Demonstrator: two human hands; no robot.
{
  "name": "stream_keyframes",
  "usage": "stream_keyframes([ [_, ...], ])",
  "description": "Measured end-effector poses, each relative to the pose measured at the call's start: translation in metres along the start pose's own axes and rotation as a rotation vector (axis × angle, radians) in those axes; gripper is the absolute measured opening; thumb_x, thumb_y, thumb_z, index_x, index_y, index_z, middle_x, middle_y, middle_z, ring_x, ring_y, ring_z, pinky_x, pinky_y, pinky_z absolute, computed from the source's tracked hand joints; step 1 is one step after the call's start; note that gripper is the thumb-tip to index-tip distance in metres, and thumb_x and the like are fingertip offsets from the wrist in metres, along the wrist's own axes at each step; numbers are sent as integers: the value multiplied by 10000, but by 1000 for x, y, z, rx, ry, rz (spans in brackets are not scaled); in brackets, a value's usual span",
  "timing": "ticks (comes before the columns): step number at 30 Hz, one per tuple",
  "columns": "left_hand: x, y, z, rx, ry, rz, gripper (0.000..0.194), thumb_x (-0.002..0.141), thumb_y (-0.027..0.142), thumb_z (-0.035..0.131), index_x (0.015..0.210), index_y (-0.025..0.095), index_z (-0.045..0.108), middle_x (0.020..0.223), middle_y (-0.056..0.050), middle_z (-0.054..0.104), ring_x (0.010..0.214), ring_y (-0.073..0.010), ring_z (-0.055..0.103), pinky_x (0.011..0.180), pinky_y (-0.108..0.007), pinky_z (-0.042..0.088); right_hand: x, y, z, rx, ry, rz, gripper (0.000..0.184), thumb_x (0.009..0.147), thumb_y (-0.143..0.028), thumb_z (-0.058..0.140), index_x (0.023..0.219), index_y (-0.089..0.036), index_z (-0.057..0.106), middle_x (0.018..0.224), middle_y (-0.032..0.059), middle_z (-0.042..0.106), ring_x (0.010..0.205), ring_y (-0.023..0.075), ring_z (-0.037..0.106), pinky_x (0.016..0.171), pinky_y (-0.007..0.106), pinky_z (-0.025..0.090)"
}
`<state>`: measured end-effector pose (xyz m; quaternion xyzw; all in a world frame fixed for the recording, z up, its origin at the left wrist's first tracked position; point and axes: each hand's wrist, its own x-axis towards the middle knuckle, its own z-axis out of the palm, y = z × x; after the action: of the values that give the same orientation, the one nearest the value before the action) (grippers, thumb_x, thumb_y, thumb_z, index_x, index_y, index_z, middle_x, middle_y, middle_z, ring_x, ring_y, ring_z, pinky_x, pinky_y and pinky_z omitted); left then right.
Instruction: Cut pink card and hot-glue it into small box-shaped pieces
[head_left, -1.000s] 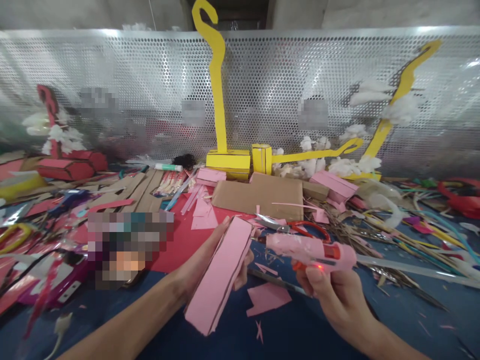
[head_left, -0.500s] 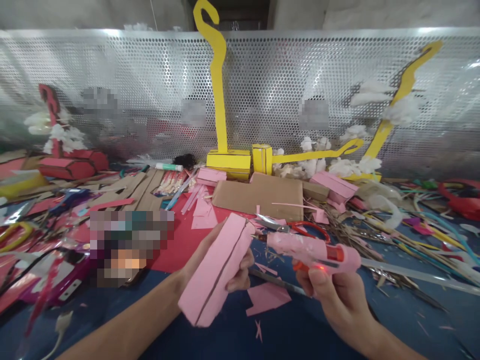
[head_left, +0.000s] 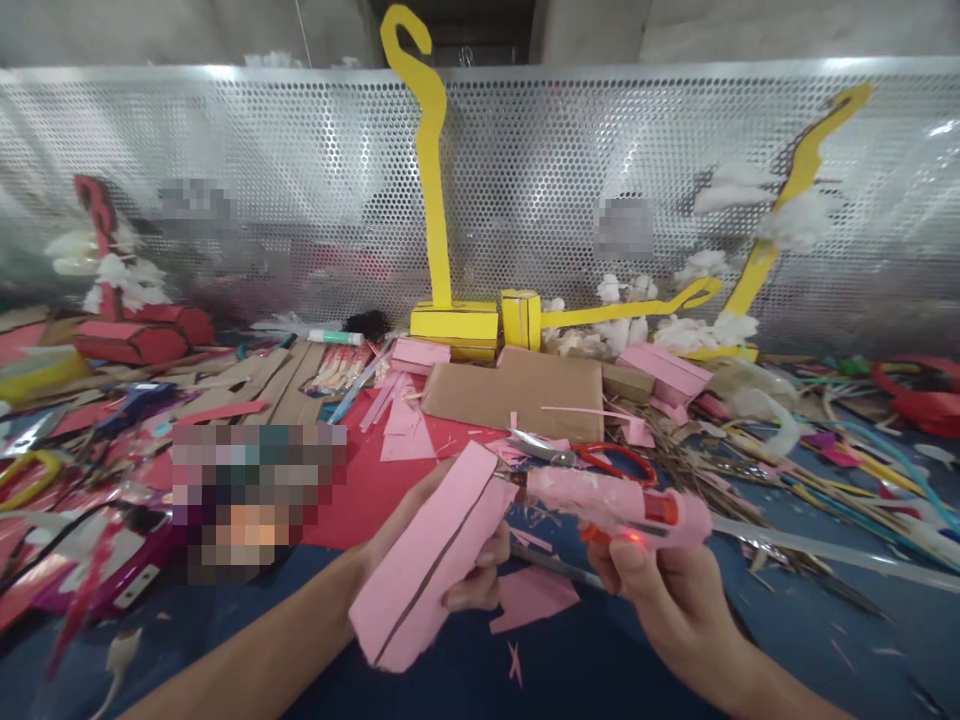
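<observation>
My left hand [head_left: 465,570] is wrapped round a long pink paper-covered block [head_left: 427,555], held tilted above the blue table [head_left: 600,660]. A dark seam runs along the block's upper face. My right hand [head_left: 660,590] grips a pink glue gun [head_left: 622,500] whose small red light glows. The gun's nozzle touches the top end of the block near the seam.
Red-handled scissors [head_left: 592,458] lie just behind the gun. A cardboard box [head_left: 517,393], pink paper scraps [head_left: 532,598], red sheets and paper strips litter the table. Yellow swan-necked cardboard figures [head_left: 442,250] with white fluff stand against a perforated metal screen [head_left: 262,190] at the back.
My left hand has turned the pink block so the seamed face is up and lowered it slightly. The glue gun's nozzle has moved left onto the block's top end.
</observation>
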<state>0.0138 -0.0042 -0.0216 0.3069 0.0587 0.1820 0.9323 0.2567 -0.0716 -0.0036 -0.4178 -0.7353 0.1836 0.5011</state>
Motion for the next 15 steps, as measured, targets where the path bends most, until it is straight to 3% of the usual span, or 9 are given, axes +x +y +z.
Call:
stream_keyframes([
  [6, 0, -1, -3, -24, -11, -3, 568, 874, 692, 502, 872, 141, 638, 672, -14, 618, 419, -129, 546, 634, -333, 353, -3, 4, -1, 85, -17, 40, 476, 1049, -461, 434, 670, -196, 546, 555, -7, 495, 483, 114, 438, 450, 237, 349],
  [11, -3, 7, 1, 80, 26, -96, 556, 878, 667, 502, 748, 140, 623, 611, -15, 593, 391, -137, 541, 571, -339, 338, -1, 2, -4, 205, -172, 174, 605, 1049, -563, 379, 584, -190, 481, 510, -12, 448, 475, 101, 385, 460, 250, 293],
  [15, -7, 9, 0, 82, 75, -187, 633, 888, 745, 440, 830, 146, 635, 622, -16, 597, 392, -154, 552, 498, -332, 308, 1, 4, -7, 310, -238, 284, 644, 1036, -616, 369, 562, -191, 468, 498, -18, 427, 477, 99, 356, 477, 267, 268],
])
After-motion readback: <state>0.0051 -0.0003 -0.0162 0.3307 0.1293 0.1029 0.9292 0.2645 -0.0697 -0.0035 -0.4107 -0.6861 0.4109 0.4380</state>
